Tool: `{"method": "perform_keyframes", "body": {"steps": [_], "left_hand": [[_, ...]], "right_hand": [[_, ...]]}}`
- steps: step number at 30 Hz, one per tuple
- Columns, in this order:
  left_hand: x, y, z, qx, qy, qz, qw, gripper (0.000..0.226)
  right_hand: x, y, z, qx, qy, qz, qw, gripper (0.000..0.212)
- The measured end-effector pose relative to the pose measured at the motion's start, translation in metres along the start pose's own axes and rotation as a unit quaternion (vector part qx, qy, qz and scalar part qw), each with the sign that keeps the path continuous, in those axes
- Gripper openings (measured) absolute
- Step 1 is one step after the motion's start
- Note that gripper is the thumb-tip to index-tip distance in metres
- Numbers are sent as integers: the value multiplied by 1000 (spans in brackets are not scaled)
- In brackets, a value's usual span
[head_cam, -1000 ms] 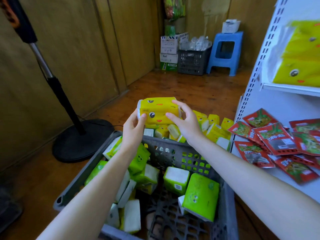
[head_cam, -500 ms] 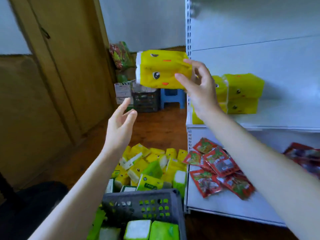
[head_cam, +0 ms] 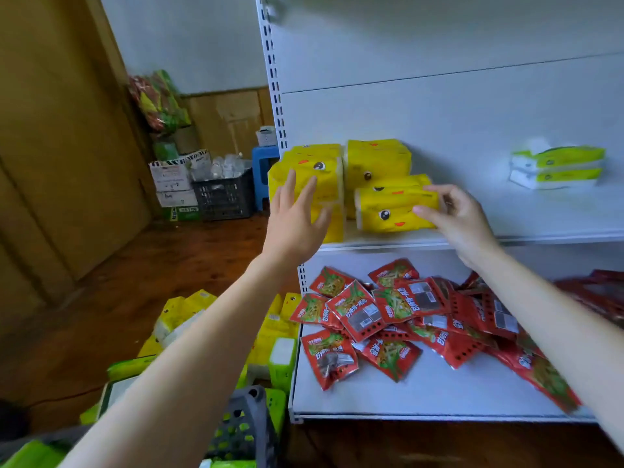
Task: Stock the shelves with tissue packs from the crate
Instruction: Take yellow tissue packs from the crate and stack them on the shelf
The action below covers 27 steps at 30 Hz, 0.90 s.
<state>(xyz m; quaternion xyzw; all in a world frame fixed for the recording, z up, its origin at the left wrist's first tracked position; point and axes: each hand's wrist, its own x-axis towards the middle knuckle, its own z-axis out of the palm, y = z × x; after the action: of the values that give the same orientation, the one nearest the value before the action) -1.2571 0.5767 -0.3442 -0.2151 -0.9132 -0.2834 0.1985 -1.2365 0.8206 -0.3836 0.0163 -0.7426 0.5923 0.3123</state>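
right hand (head_cam: 462,224) pinches glossy rectangular yellow tissue pack (head_cam: 391,211) on shelf (head_cam: 540,237); left hand (head_cam: 293,221) splayed, free

Our right hand (head_cam: 456,221) grips one end of a yellow tissue pack (head_cam: 391,211) at the centre of the frame, on the white shelf (head_cam: 540,238), while our left hand (head_cam: 293,221) spreads open before the stacked yellow packs (head_cam: 317,170) left of it.

Tissue packs (head_cam: 378,163) on upper shelf (head_cam: 526,238), snack packets (head_cam: 398,315) on shelf below (head_cam: 439,405).
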Motion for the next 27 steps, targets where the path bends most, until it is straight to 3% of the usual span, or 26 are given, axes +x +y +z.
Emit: {"method": "perform_keyframes", "body": {"steps": [3, 11, 16, 19, 21, 23, 25, 27], "left_hand": [[0, -5, 14, 0, -23, -5, 1000, 58], [-2, -11, 18, -15, -9, 25, 1000, 61], [-13, -20, 12, -38, 8, 44, 998, 60], [-23, -34, 5, -54, 20, 33, 998, 60], [-33, -48, -3, -56, 28, 18, 998, 60], [-45, -67, -12, -49, 33, -12, 998, 60], [-62, -89, -21, -36, 31, -59, 997, 60], [-87, -116, -28, -25, 20, -105, 994, 59]], "right_hand": [[3, 16, 5, -99, -20, 6, 995, 25], [16, 13, 13, -164, -66, 31, 984, 40], [12, 14, 13, -175, -81, 55, 980, 57], [8, 1, 17, -221, -46, 56, 973, 78], [1, -20, 20, -245, 24, -8, 969, 79], [-12, -45, 35, -215, 70, -154, 962, 67], [-29, -63, 68, -157, 40, -255, 953, 53], [-54, -72, 118, -94, -40, -281, 954, 44]]}}
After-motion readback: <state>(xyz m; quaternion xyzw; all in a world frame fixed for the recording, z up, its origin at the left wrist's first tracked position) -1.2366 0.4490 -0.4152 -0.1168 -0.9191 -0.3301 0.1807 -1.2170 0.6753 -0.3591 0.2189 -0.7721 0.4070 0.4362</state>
